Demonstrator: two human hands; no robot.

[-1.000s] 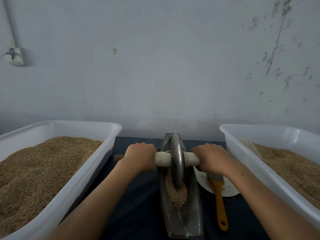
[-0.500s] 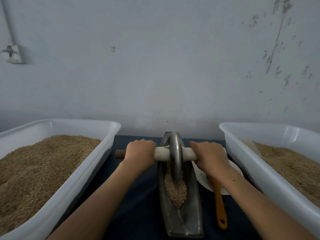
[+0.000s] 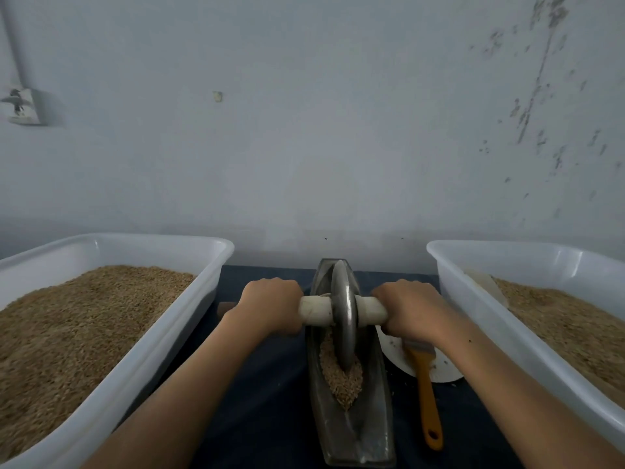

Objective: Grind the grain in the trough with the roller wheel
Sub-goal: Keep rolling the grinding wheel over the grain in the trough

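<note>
With the left hand [image 3: 270, 308] and right hand [image 3: 411, 309] gripping the roller wheel [image 3: 343, 319] axle, uneven pressure could spill grain [image 3: 341, 380] over the trough [image 3: 358, 441].

Trough [image 3: 355, 431] hemmed between two tubs [image 3: 189, 319]

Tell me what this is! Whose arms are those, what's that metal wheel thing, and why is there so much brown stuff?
The camera sits on a person's head, so you see their own arms reaching forward. The left hand and right hand each grip one end of a pale handle that runs through a metal roller wheel. The wheel stands in a long metal trough shaped like a little boat, on top of grain, to crush it. On each side sits a white tub, the left tub and the right tub, both holding more grain. An orange-handled brush lies partly on a white plate beside the trough.
</note>
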